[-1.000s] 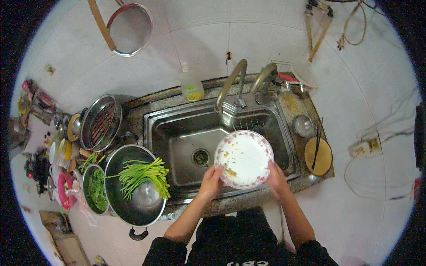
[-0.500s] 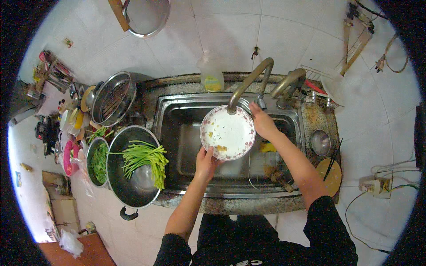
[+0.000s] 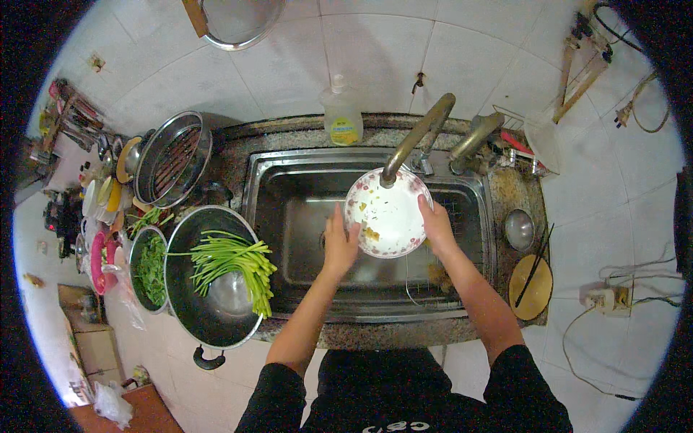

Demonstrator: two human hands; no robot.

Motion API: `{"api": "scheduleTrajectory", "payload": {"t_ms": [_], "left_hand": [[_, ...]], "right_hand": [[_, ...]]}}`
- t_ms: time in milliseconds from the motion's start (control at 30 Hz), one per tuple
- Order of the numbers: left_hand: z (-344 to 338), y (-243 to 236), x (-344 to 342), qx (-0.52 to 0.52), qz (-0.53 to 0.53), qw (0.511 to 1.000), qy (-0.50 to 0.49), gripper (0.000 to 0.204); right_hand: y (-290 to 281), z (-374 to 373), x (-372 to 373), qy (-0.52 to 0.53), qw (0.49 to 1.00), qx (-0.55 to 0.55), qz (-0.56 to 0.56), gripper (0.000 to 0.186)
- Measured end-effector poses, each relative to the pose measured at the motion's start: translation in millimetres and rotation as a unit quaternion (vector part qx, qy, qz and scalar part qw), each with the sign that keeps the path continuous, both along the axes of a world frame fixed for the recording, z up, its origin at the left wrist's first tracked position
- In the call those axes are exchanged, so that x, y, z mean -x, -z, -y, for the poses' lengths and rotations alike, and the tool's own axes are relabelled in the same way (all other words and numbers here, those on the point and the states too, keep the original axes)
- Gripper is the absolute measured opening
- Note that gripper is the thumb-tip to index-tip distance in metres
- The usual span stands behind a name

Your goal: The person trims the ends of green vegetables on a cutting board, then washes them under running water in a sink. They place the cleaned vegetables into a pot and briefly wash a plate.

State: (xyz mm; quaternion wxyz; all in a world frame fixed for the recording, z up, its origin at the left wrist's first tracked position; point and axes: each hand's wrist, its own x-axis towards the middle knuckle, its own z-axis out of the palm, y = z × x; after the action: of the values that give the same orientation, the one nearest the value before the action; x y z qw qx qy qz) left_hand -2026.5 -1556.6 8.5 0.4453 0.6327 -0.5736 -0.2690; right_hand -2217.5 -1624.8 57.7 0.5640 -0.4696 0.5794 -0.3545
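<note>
A white plate (image 3: pixel 401 216) with a reddish flower-patterned rim is held over the sink, below the spout of the faucet (image 3: pixel 415 141). Yellowish food scraps and small dark bits lie on it. Gripping the plate's right rim is my right hand (image 3: pixel 438 229), its fingers partly hidden underneath. My left hand (image 3: pixel 341 244) is beside the lower left rim, fingers stretched and thumb apart; it looks free of the plate. Beneath the plate is the stainless steel sink (image 3: pixel 303 270), with a wire rack at its right side.
Left of the sink sits a large pot (image 3: pixel 216 325) with green stalks (image 3: pixel 231 256), beside a bowl of leafy greens (image 3: pixel 151 270). A soap bottle (image 3: pixel 342 119) stands behind the sink. To the right are a small metal bowl (image 3: pixel 519 229) and chopsticks on a round yellowish board (image 3: pixel 525 292).
The plate has shifted slightly right. My left hand has come away from its lower rim and opened; my right hand has moved down from beside the faucet to the plate's right rim.
</note>
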Motion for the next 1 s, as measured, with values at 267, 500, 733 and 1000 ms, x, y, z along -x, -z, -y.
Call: {"api": "scheduleTrajectory", "payload": {"t_ms": [267,500,733,1000], "left_hand": [[8.2,-26.4,32.8,-0.016,0.202,0.968,0.148,0.058],[-2.4,2.9,11.9,0.097,0.171,0.973,0.121,0.012],[3.8,16.4,-13.2,0.069,0.286,0.956,0.014,0.021],[17.0,3.8,22.7,-0.013,0.265,0.961,0.076,0.059]], "right_hand": [[-1.6,-0.1,-17.2,0.06,0.971,0.162,-0.165,0.04],[27.2,7.2,-20.0,0.07,0.968,0.185,-0.155,0.041],[0.8,3.9,-36.0,-0.016,0.949,0.199,-0.245,0.043],[-11.1,5.1,-35.1,-0.035,0.953,0.149,-0.263,0.047]]}}
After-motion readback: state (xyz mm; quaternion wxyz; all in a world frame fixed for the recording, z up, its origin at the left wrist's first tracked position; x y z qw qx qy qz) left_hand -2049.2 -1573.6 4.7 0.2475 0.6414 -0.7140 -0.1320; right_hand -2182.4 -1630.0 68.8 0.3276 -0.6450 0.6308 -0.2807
